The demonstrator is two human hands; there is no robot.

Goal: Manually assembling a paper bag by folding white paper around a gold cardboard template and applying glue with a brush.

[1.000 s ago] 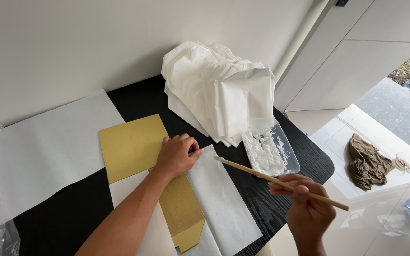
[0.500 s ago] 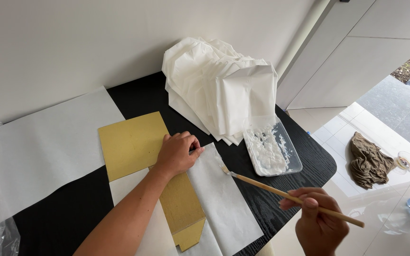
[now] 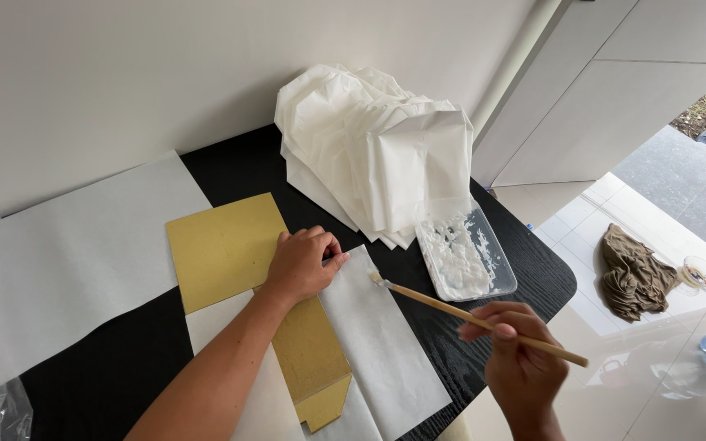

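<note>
One hand (image 3: 302, 265) pins smooth paper (image 3: 382, 343) — wooden brush (image 3: 475, 317).

Head-worn view, steeply down, close over table (image 3: 230, 163)

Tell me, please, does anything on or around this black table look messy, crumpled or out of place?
Mostly tidy. The white paste is smeared unevenly across the clear tray, which sits near the table edge. The white paper pile behind it is crumpled, not flat. A brown rag lies bunched on the floor tiles.
</note>
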